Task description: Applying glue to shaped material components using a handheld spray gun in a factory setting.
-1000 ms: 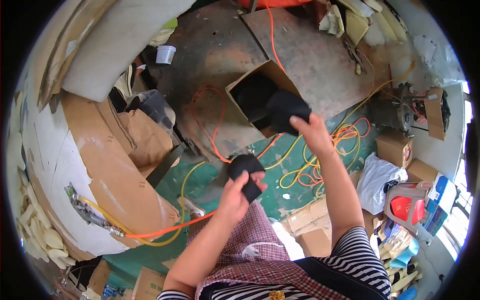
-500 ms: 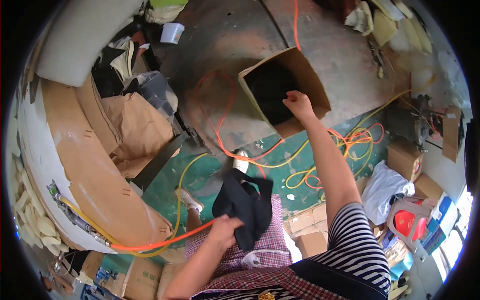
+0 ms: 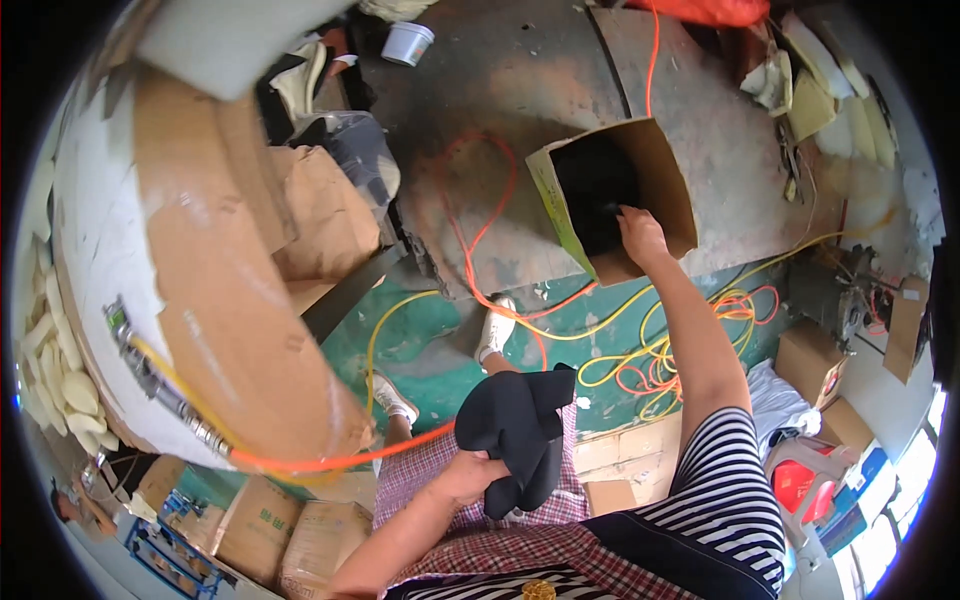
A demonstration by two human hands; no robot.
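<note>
Your left hand [image 3: 470, 478] grips black pieces [image 3: 508, 425] outside the box [image 3: 668, 185].
Your right hand [image 3: 643, 237] is at its opening, grip unclear.

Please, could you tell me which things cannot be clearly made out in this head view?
All in the head view:
Left hand: some fingers hidden by the black material.
Cardboard box: bottom hidden by dark contents.
Right hand: whether it grips anything is unclear against those dark contents.
Orange-red item: cut off by the top edge.
</note>
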